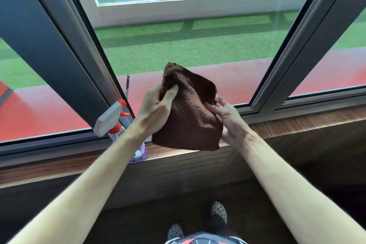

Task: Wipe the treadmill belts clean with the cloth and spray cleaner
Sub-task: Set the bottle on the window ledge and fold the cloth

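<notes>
Both hands (156, 109) (227, 119) holding brown cloth (188, 117), spray bottle (116, 123) beside

The left arm covers most of the spray bottle (116, 125), so only its top and a bit of its purple bottom show. The cloth (188, 117) hides the palm of the right hand (227, 119). The picture's bottom edge cuts off the near shoe (175, 232) and the person's shirt (206, 239).
</notes>
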Demonstrator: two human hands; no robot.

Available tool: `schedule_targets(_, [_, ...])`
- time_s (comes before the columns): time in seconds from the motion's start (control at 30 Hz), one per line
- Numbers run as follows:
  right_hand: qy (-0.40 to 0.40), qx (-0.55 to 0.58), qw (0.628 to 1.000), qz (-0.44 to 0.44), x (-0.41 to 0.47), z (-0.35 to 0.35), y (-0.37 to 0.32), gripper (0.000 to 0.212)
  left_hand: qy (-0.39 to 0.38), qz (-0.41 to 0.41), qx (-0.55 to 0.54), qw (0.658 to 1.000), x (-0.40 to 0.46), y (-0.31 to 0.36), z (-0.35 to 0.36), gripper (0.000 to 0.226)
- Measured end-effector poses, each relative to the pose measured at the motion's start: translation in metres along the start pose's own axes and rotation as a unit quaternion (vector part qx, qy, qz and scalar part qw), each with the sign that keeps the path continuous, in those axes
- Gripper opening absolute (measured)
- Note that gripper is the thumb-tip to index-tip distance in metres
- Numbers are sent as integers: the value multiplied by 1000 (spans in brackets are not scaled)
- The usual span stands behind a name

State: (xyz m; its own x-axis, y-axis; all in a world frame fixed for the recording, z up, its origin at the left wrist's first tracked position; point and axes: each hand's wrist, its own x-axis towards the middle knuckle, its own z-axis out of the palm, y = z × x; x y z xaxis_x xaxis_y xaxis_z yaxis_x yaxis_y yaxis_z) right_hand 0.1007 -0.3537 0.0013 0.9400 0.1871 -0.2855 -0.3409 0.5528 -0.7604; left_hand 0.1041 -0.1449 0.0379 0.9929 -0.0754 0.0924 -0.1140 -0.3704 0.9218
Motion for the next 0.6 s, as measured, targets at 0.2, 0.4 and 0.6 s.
schedule_targets(0.2, [42, -38, 995, 82, -5, 5, -3, 49, 10, 78, -78, 994, -8, 13, 7, 31])
schedule_targets(0.4, [-20, -112, 966, 234, -8, -5, 4, 69, -12, 29, -91, 995, -15, -3, 4, 23])
schedule_targets(0.6, [85, -281, 956, -26, 10, -9, 32, 19, 65, -43, -25, 997, -26, -35, 15, 19])
